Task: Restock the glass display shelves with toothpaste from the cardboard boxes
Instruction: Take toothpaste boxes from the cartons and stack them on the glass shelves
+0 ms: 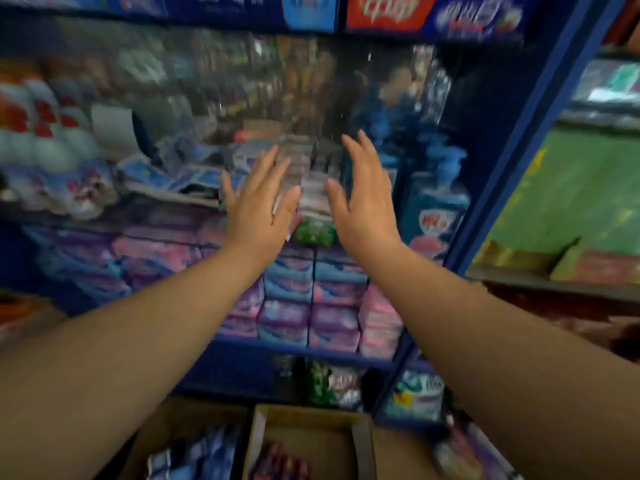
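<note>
You reach in at mid-frame, holding nothing.
Left grip (pixel 261 199) and right grip (pixel 363 199) are spread flat, either side of a blurred stack (pixel 311 197); box (pixel 313 426) at bottom centre.

One head-worn wide-angle view — it faces forward and down, close against the shelves (pixel 304 352), with a box (pixel 311 433) at the bottom edge.
</note>
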